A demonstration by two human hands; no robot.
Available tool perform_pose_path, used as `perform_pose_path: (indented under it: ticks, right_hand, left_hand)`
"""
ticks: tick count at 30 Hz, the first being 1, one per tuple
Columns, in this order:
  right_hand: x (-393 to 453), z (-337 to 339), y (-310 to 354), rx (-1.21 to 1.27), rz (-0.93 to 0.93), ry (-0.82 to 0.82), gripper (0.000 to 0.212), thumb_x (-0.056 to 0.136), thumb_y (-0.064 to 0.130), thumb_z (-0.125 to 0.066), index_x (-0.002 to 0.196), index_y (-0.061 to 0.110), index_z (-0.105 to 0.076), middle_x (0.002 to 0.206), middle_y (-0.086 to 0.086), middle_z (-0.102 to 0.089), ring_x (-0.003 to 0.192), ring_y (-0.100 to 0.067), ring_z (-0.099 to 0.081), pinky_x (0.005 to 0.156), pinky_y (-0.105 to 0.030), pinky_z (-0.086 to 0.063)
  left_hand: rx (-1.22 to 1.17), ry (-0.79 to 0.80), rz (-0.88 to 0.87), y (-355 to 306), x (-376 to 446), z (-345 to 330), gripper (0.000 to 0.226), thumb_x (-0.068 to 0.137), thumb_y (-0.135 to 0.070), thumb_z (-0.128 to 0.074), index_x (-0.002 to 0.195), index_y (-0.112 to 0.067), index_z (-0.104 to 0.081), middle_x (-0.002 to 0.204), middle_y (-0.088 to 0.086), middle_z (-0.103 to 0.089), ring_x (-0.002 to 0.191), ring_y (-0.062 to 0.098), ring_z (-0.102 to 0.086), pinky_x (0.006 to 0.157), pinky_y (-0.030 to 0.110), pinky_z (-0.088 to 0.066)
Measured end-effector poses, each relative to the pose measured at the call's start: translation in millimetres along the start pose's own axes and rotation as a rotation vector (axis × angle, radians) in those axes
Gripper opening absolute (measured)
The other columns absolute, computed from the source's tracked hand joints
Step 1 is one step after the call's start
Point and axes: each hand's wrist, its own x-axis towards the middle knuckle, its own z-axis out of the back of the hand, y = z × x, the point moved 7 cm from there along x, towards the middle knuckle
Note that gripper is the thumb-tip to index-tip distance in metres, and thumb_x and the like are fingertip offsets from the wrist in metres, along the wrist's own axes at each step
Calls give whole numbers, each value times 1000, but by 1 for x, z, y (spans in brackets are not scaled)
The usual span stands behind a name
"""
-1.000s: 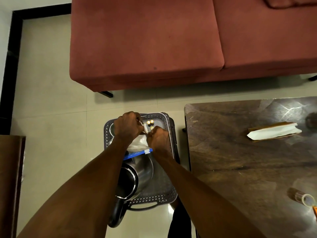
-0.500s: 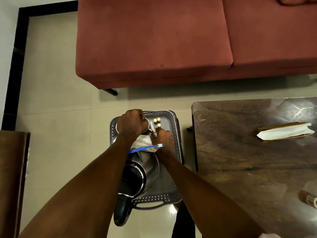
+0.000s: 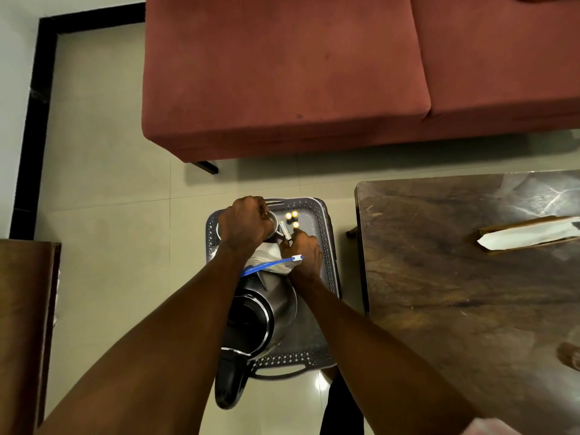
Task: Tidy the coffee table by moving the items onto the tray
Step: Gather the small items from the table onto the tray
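A grey perforated tray [image 3: 329, 265] sits low beside the dark coffee table [image 3: 470, 277]. On it stand a steel kettle [image 3: 263, 312] with a black handle, a clear zip bag [image 3: 270, 262] with a blue seal, and three upright batteries [image 3: 292, 218] at the far end. My left hand [image 3: 244, 224] grips the rim of a round steel cup [image 3: 273, 221] at the tray's far left. My right hand [image 3: 303, 249] pinches a single battery [image 3: 285, 230] lying tilted just in front of the three upright ones.
A red sofa [image 3: 282, 73] fills the far side. On the coffee table lies a brown paper sleeve with white paper [image 3: 527, 235]; a blurred object [image 3: 569, 356] sits near its right edge. A dark wooden piece of furniture [image 3: 25, 324] stands at the left.
The view has shifted, so the tray and table sit further right in frame. My right hand has brought the battery forward to the upright ones; my left hand stays on the steel cup.
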Motion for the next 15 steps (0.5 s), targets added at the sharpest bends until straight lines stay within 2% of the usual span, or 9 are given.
perform_pose_path:
  ticks: [3,5,8,10,13,15]
  right_hand:
    - [-11,8,-8,76,-15,-29,23,90,26,-59,83,4,-61,85,-18,-65,77,-37,-64,59,-35,-42]
    - [-20,12,-10,103,-17,-34,23,90,25,-60,83,4,-61,84,-18,-66,77,-36,-65,57,-33,-40]
    - [-34,22,-11,137,-24,-64,18,89,22,-62,89,5,-67,88,-16,-69,84,-35,-67,64,-38,-53]
    - [-42,29,-8,131,-11,-92,13,89,20,-61,93,10,-69,91,-13,-70,87,-34,-67,69,-38,-54]
    - [-47,42,-3,112,37,-152,14,92,22,-57,91,16,-69,85,-8,-71,82,-29,-68,65,-36,-54]
    - [-47,48,2,134,89,-162,18,95,26,-56,90,15,-69,81,-8,-71,78,-28,-67,63,-37,-54]
  left_hand:
    - [-18,-1,-15,-1,-1,2,15,75,-21,-64,87,-22,-72,88,1,-72,81,26,-65,63,25,-40]
    - [-38,29,-48,-4,-1,0,15,75,-20,-63,87,-22,-73,89,1,-72,81,26,-65,63,26,-43]
    - [-63,108,-119,-13,0,-1,22,73,-18,-60,90,-21,-74,93,1,-70,82,25,-64,68,31,-51]
    - [-77,164,-170,-21,1,-1,28,69,-20,-57,90,-19,-75,91,3,-68,80,24,-63,71,32,-52]
    - [-139,243,-179,-26,0,-2,24,69,-11,-64,88,-16,-77,82,0,-68,76,20,-64,72,30,-54]
    - [-165,303,-157,-25,-2,-4,21,71,-9,-72,89,-16,-78,76,1,-70,70,16,-63,68,27,-52]
